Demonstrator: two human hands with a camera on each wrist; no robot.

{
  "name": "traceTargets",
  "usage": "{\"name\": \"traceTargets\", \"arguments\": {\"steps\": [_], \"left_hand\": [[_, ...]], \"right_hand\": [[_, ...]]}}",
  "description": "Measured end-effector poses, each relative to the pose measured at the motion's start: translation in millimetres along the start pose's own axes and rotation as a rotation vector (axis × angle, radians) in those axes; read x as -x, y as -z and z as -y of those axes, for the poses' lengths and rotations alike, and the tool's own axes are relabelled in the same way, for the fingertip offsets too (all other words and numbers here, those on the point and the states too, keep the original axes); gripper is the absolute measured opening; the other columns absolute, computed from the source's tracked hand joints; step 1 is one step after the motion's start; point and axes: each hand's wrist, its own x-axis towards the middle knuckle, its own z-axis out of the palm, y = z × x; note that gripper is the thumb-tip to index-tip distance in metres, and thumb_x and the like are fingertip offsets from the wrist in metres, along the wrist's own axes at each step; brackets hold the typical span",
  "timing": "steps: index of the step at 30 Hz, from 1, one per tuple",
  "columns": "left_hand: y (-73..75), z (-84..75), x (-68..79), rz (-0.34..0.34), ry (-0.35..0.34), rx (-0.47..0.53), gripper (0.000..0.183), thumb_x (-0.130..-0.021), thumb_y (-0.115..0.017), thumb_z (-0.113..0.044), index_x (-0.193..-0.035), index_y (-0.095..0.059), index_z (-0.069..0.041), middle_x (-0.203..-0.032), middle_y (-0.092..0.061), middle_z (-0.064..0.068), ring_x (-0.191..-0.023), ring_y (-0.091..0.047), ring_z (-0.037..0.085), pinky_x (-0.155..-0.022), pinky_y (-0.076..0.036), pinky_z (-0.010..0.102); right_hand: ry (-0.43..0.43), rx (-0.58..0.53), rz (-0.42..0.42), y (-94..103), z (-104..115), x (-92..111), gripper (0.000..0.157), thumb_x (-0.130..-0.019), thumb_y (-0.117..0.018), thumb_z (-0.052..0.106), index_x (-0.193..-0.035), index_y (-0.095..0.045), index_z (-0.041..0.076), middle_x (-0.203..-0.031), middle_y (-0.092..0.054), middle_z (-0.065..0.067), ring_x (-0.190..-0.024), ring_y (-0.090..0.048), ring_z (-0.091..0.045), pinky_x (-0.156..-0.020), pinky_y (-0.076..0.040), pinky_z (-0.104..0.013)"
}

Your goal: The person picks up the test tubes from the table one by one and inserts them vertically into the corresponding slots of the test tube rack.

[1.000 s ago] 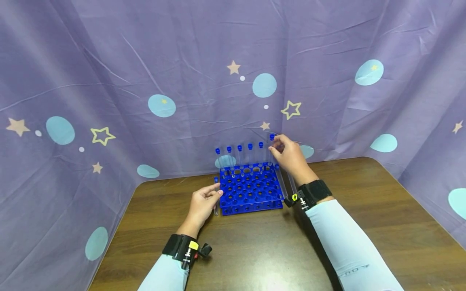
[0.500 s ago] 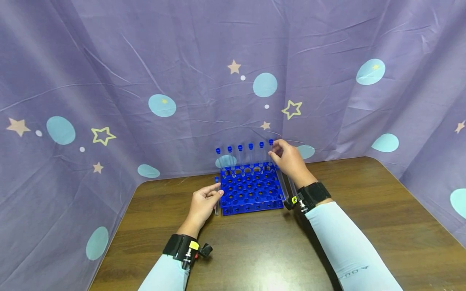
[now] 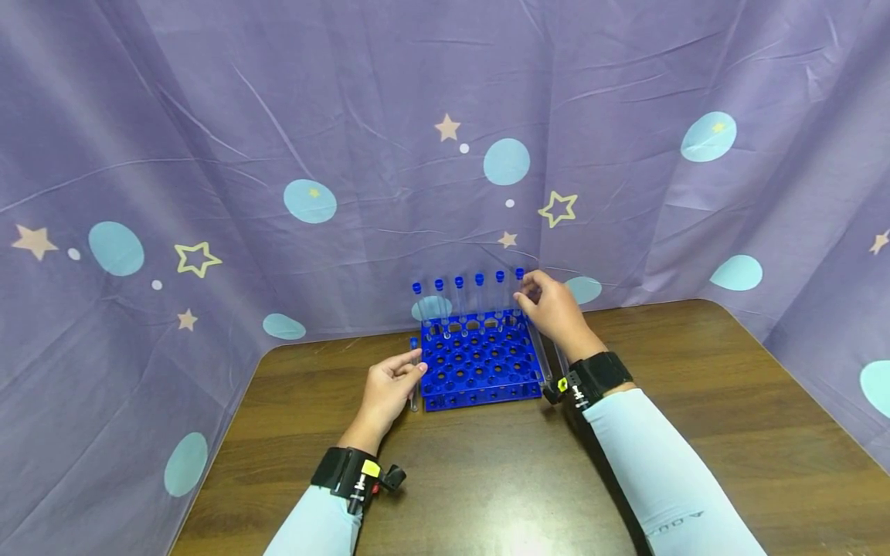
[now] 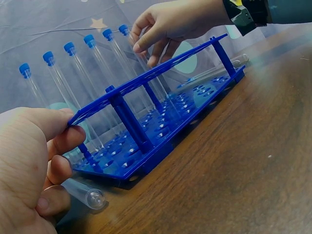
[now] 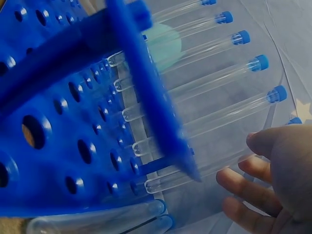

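A blue test tube rack [image 3: 481,392] stands on the table, its top plate full of round holes. Along its back row, several clear test tubes with blue caps stand upright. My left hand [image 3: 389,388] pinches the left edge of the top plate between thumb and index finger, as the left wrist view shows. At the back right corner, my right hand [image 3: 556,310] holds the last test tube [image 3: 519,275] in the row just below its cap, between thumb and fingers. In the right wrist view its round bottom [image 5: 155,186] sits at the rack's lower plate, in line with the others.
A capped test tube [image 4: 87,194] lies on the table against the rack's left side, under my left hand. Two more tubes [image 5: 97,217] lie along the right side. A purple patterned curtain [image 3: 389,93] hangs right behind the rack at the wooden table's [image 3: 473,479] back edge.
My right hand has moved down a little with its test tube, whose cap is now about level with the other caps in the row. The left hand has stayed at the rack's edge.
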Motion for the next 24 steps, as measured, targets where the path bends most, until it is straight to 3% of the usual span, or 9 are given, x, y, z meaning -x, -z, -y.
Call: {"name": "traceTargets", "arguments": {"steps": [16,24], "left_hand": [[0.7,-2.4,1.1,0.002,0.012,0.007,0.037,-0.104,-0.082,-0.007,-0.139,-0.079,0.002,-0.078,-0.072,-0.007,-0.056,-0.053,0.006,-0.055,-0.047,0.02],[1.1,-0.5,-0.5,0.003,0.004,0.023,0.037,-0.103,-0.082,-0.006,-0.139,-0.078,0.003,-0.078,-0.072,-0.006,-0.056,-0.053,0.006,-0.055,-0.047,0.02]], "right_hand": [[-0.053,-0.009,0.046,-3.5,-6.3,7.1,0.03,-0.109,-0.078,0.019,-0.133,-0.072,0.004,-0.114,-0.08,-0.014,-0.101,-0.079,-0.035,-0.088,-0.064,-0.053],[-0.144,0.018,0.088,2.1,-8.5,9.9,0.033,-0.109,-0.077,0.025,-0.132,-0.072,0.003,-0.115,-0.079,-0.016,-0.103,-0.078,-0.035,-0.09,-0.063,-0.053]]}}
